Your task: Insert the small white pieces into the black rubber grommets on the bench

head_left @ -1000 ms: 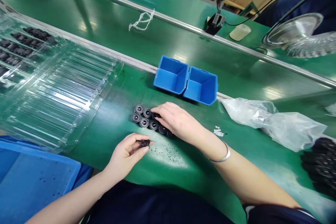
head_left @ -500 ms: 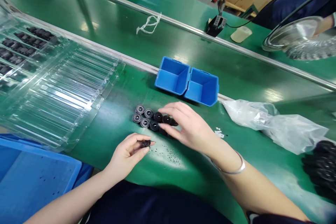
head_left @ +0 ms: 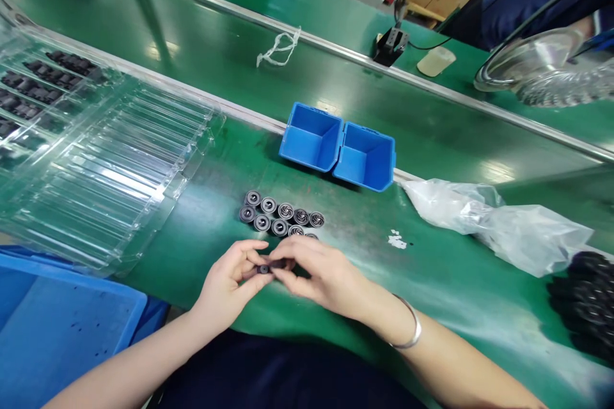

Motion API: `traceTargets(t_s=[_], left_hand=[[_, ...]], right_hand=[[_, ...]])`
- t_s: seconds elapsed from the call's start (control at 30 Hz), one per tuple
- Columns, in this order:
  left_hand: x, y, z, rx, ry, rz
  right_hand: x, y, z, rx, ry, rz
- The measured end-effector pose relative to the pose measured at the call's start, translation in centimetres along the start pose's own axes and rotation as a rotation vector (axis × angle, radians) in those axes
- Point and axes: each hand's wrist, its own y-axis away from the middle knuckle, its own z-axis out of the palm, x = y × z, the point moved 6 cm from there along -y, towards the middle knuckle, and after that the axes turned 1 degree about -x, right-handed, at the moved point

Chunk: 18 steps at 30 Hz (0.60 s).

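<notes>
My left hand (head_left: 235, 278) pinches a small black plastic part (head_left: 263, 269) with a round end facing up. Meeting it from the right, my right hand (head_left: 319, 271) has its thumb and fingers closed at the same spot, on a dark piece (head_left: 281, 263) mostly hidden by the fingertips. Just beyond both hands, two rows of round black parts (head_left: 269, 205) stand on the green table. Some show a plain ring with a centre hole, others a swirl of curved blades. The nearest ones at the right end are partly covered by my right hand.
Two blue bins (head_left: 337, 169) stand behind the rows. Clear plastic trays (head_left: 119, 172), one holding black parts, lie left, above a blue crate (head_left: 52, 326). To the right are white scraps (head_left: 397, 240), a plastic bag (head_left: 484, 217) and a black pile (head_left: 585, 307). Another person (head_left: 513, 0) is across the table.
My right hand has moved from over the rows of round parts down and left to meet my left hand. More of the rows now shows. The left hand has stayed nearly in place.
</notes>
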Motion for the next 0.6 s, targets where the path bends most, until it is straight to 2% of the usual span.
traceTargets(t_s=[0.07, 0.13, 0.33, 0.6], left_hand=[[0.0, -0.2, -0.1, 0.024, 0.012, -0.029], [0.0, -0.4, -0.1, 0.025, 0.002, -0.051], [0.1, -0.4, -0.1, 0.001, -0.064, -0.046], [-0.1, -0.5, -0.2, 0.003, -0.081, -0.052]], right_hand=[[0.5, -0.4, -1.5, 0.124, 0.015, 0.037], [1.1, -0.8, -2.3, 0.161, 0.076, 0.053], [2.6, -1.3, -1.4, 0.027, 0.203, 0.042], [2.9, -1.6, -1.2, -0.039, 0.272, 0.040]])
